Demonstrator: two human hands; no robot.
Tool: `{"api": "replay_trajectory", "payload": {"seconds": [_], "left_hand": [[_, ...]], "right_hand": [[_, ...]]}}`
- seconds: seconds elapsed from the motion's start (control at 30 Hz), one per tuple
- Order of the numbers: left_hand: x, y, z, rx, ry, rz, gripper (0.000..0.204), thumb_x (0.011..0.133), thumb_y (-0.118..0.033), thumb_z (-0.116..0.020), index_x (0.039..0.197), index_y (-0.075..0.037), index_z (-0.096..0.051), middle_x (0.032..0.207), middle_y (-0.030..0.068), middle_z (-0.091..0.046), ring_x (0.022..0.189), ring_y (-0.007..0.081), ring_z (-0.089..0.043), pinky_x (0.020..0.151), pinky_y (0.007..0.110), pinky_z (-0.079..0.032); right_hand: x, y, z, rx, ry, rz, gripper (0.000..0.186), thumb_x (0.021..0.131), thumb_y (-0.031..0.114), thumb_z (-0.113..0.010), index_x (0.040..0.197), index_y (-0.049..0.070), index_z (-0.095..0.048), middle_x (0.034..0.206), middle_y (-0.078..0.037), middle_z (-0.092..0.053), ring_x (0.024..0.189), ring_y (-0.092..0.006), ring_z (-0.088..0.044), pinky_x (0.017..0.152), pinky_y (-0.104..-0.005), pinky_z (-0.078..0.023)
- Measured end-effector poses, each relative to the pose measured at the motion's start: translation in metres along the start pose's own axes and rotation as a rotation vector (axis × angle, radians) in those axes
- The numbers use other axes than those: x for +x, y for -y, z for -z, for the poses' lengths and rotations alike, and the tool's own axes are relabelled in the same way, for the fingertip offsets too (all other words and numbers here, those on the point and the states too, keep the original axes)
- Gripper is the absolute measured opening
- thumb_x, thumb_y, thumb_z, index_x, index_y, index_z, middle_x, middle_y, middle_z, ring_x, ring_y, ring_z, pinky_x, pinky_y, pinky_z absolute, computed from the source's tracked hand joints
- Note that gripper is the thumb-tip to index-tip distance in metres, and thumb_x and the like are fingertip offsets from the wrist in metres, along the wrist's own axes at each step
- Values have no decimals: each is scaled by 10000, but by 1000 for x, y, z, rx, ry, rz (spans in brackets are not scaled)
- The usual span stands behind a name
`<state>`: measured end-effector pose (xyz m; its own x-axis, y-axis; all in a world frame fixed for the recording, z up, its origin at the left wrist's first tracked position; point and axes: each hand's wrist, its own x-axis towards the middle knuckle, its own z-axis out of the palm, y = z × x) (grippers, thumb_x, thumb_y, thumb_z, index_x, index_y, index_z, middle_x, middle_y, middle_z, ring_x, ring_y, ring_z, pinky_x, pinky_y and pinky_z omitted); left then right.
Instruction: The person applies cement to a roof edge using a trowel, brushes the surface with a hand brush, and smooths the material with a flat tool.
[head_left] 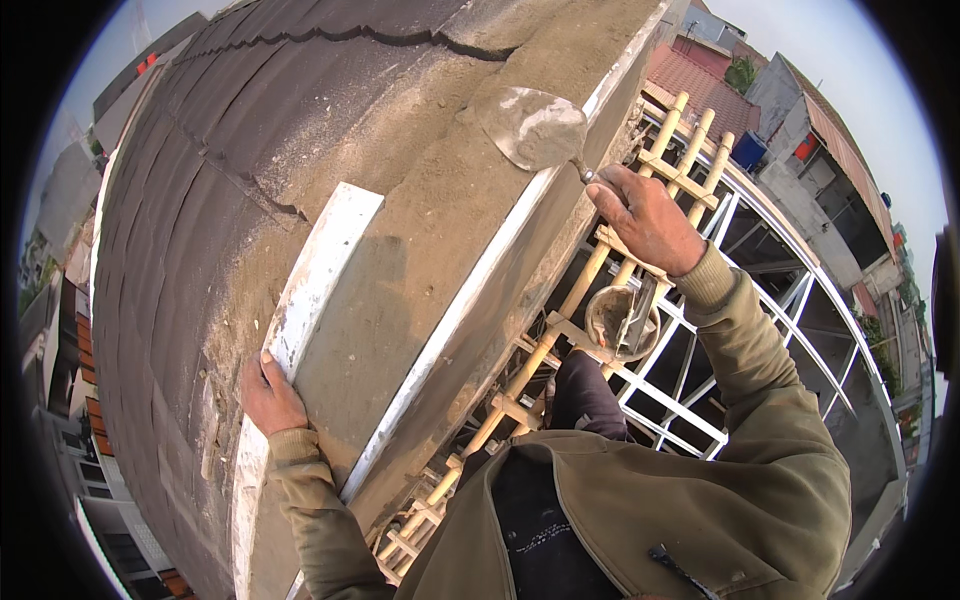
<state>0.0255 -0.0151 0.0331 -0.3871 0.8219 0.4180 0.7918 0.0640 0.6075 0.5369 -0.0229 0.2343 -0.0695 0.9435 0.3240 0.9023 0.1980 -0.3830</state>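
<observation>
A long white board [319,260] lies on grey-brown mortar [377,320] along the roof edge, and my left hand [271,395] grips it with fingers over its side. Up and to the right, my right hand [645,220] is closed on the handle of a pointed metal trowel [530,125], whose mortar-smeared blade is over the plastered band near its white edge strip [450,335]. Below my right hand, a bucket [610,325] with grey material and a metal tool in it sits at the bamboo rungs.
Dark roof tiles [175,280] cover the left side. Right of the ledge, a bamboo ladder-like scaffold [565,315] runs beside white metal roof framing [680,420] with openings and a drop below. My leg [585,400] is among the bamboo. Neighbouring buildings [820,160] surround the roof.
</observation>
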Motion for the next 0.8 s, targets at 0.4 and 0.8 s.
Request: {"api": "replay_trajectory", "payload": {"seconds": [0.4,0.8], "left_hand": [[-3,-1,4,33,-15,-17,434,1088,-352,-515,1174,26,-711,1124,244,-710,1054,434,-667,949,494,-501],[-1,2,-4,-6,-56,-42,440,1086,-361,-521,1177,26,-710,1152,260,-711,1069,438,-668,954,493,-505]], "right_hand": [[-15,32,-8,-1,162,156,417,1121,338,-537,1088,-63,-649,752,-208,-624,686,-326,-631,680,-456,-520],[-39,49,-26,82,174,213,306,1075,277,-607,1085,-28,-631,689,-240,-612,691,-451,-673,670,-496,-531]]}}
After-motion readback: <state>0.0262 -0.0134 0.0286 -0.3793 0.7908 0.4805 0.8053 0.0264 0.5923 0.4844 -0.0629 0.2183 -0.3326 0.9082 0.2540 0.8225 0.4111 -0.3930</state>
